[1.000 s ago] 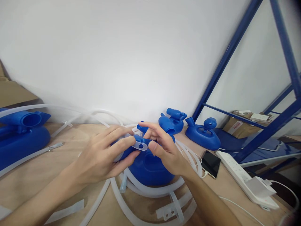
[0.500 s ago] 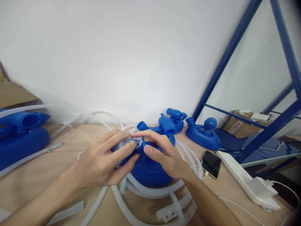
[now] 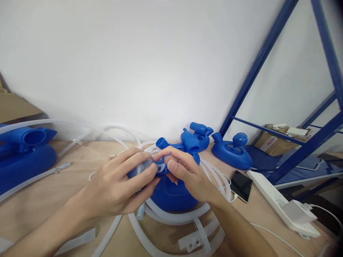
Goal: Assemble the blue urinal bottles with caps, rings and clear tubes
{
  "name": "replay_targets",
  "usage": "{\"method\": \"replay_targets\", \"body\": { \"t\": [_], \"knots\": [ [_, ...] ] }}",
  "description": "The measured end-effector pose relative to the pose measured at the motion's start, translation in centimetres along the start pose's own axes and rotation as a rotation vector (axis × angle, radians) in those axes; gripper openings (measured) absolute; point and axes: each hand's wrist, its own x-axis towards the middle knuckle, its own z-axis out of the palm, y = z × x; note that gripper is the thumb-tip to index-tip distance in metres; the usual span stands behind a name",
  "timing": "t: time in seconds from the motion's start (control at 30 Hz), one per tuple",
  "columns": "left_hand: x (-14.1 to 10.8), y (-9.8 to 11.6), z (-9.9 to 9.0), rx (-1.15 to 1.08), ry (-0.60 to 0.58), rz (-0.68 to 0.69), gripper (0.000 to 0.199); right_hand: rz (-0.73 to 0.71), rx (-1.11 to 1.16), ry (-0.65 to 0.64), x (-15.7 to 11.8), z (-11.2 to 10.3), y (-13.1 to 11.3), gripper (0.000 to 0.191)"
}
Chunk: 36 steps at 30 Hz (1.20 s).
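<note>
In front of me both hands hold a small blue plastic cap (image 3: 161, 170) that has a translucent white part fitted on it. My left hand (image 3: 122, 180) grips it from the left, and much of it is hidden under the fingers. At the right end, my right hand (image 3: 184, 169) pinches the cap's blue tab between thumb and fingers. Just below and behind the hands stands a blue plastic urinal bottle (image 3: 174, 196), its spout opening toward me. Clear ribbed tubing (image 3: 171, 217) curls around its base.
More blue bottles stand at the left (image 3: 26, 164) and right (image 3: 232, 153). A phone (image 3: 241, 185) and a white power strip (image 3: 278, 203) lie to the right, near a blue metal rack (image 3: 257, 60). A tube with a strap (image 3: 195, 241) lies in front. A cardboard box (image 3: 18, 109) is far left.
The cap has turned and shifted slightly right, so its blue tab shows more. My right fingers have closed from a looser curl onto the tab. My left hand keeps its grip.
</note>
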Motion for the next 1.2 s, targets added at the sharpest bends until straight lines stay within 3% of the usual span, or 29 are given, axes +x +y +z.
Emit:
{"method": "replay_targets", "body": {
  "t": [0.2, 0.4, 0.57, 0.7, 0.9, 1.07, 1.2],
  "knots": [
    [0.1, 0.1, 0.0, 0.003, -0.015, 0.007, 0.015, -0.045, -0.046, -0.004, 0.2, 0.2, 0.0, 0.020],
    [0.0, 0.0, 0.0, -0.037, 0.019, -0.019, 0.016, -0.086, -0.022, -0.042, 0.1, 0.0, 0.6, 0.020],
    [-0.1, 0.1, 0.0, -0.017, 0.045, 0.011, 0.014, 0.007, 0.067, -0.071, -0.3, 0.1, 0.7, 0.025],
    [-0.1, 0.2, 0.0, -0.001, 0.055, 0.003, 0.012, -0.026, 0.012, -0.060, -0.4, 0.2, 0.3, 0.016],
    [0.6, 0.8, -0.2, -0.159, 0.006, -0.153, 0.014, -0.076, -0.183, 0.062, -0.4, 1.1, -0.4, 0.013],
    [1.3, 1.7, -0.3, -0.309, 0.082, -0.321, 0.016, -0.168, -0.332, 0.140, -0.6, 2.2, -0.6, 0.016],
    [1.2, 2.2, -0.3, -0.278, 0.128, -0.352, 0.017, -0.223, -0.442, 0.215, -0.9, 2.6, -0.3, 0.020]
  ]
}}
